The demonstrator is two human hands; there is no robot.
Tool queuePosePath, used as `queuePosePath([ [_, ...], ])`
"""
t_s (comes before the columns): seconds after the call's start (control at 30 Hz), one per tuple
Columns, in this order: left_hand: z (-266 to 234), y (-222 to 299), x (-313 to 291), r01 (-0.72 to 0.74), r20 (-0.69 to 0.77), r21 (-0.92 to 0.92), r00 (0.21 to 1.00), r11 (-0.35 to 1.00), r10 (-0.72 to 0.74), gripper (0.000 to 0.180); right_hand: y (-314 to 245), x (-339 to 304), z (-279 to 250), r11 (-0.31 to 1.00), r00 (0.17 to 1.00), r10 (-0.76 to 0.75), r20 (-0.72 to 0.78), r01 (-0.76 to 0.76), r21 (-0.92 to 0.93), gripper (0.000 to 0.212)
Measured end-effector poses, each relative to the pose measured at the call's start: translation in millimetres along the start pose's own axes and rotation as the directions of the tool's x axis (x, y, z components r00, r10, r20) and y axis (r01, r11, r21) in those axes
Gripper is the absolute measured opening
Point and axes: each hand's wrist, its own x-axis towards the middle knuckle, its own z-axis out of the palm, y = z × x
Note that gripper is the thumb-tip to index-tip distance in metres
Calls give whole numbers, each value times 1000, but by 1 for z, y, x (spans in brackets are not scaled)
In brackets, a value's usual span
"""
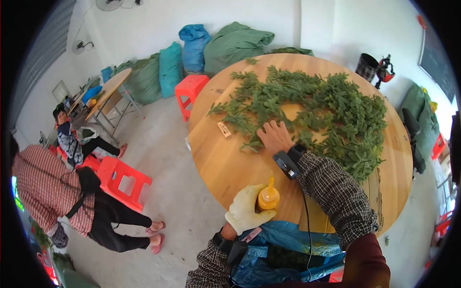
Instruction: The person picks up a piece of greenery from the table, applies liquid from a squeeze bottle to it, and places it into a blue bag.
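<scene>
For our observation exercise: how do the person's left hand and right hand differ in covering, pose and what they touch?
The left hand wears a pale glove; the right hand is bare. The left hand is closed around a yellow bottle near the table edge; the right hand lies flat, reaching farther onto the table. The left hand touches no greenery; the right hand rests on the green sprigs. Both have a dark device at the wrist and a checked sleeve.

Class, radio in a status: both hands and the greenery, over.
Left hand, gloved, grips yellow bottle. Right hand, bare, flat on green sprigs. Nothing between them.
</scene>
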Motion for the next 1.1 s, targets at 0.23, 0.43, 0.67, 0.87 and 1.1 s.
queuePosePath([
  [0.23,6,-2,3,16,-28,22,999,1000,-15,61,42,-12,-10,981,969,180,171,-164,-101,14],
  [0.43,7,-6,-2,27,-60,37,998,999,-25,60,58,-20,-49,966,838,254,482,-243,-88,24],
  [0.67,11,-4,1,26,-89,44,996,999,-22,58,52,-51,-85,900,843,272,464,-393,186,37],
  [0.87,12,-6,2,61,-80,97,995,993,-54,55,28,-72,-127,806,866,314,388,-459,373,40],
  [1.1,9,-4,0,95,-60,114,994,989,-88,54,23,-113,-181,802,945,306,120,-323,503,33],
])
